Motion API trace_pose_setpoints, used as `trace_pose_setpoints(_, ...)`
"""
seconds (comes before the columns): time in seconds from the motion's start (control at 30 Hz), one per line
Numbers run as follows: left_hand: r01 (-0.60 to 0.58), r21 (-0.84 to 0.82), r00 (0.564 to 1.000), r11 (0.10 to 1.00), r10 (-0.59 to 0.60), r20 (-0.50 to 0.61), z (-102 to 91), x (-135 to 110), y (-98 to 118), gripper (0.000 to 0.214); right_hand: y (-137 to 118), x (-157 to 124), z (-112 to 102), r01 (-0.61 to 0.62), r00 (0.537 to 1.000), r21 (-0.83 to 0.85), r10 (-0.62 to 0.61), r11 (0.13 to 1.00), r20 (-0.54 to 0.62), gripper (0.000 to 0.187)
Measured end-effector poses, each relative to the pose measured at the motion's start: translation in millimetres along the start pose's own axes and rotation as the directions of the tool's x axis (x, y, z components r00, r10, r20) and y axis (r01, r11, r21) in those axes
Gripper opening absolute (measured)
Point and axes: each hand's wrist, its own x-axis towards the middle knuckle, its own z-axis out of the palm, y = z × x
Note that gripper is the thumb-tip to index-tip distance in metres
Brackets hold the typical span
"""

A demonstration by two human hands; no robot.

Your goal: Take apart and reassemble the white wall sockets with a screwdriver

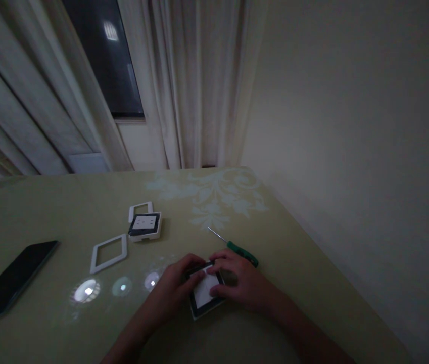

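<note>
Low in the middle of the head view is a wall switch or socket unit (203, 294) with a white centre and a dark border, lying tilted on or just above the table. My left hand (174, 284) grips its left edge, with the thumb on the white face. From the other side, my right hand (243, 282) holds the top and right edge, fingers bent over the face. Details under my fingers are hidden. Just beyond my right hand lies a screwdriver (241, 252) with a green handle, its thin shaft pointing up and left.
A wall socket (145, 224) in a white box stands farther off, one white frame (131, 213) behind it. Another white frame (93, 259) lies nearer. At left is a flat black device (13, 280). The table (293, 313) meets the wall on the right; curtains (199, 86) hang behind.
</note>
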Motion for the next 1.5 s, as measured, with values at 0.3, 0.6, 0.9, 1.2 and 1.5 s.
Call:
trace_pose_setpoints(0.3,-0.001,-0.045,1.0,0.999,0.002,0.008,0.3,5,-7,0.033,-2,2,-1,-0.015,1.0,0.012,0.015,1.0,-0.001,0.056)
trace_pose_setpoints(0.6,-0.011,0.001,0.999,1.0,0.011,0.044,-7.8,-1,-9,0.064,9,5,3,0.012,1.0,0.024,-0.012,1.0,0.02,0.064)
trace_pose_setpoints(0.9,0.456,0.625,0.789,0.634,0.037,-0.614,-114.5,-21,-45,0.041,6,2,10,-0.044,0.991,-0.162,0.063,0.986,0.115,0.118)
trace_pose_setpoints(1.2,0.379,0.732,0.91,0.566,-0.086,-0.405,-109.0,-25,-53,0.021,4,3,9,-0.07,0.988,-0.137,0.087,0.988,0.127,0.119)
trace_pose_setpoints(1.5,-0.434,0.552,0.852,0.712,0.523,-0.005,10.5,-16,14,0.008,20,0,10,0.226,0.973,-0.089,-0.228,0.97,-0.021,0.115)
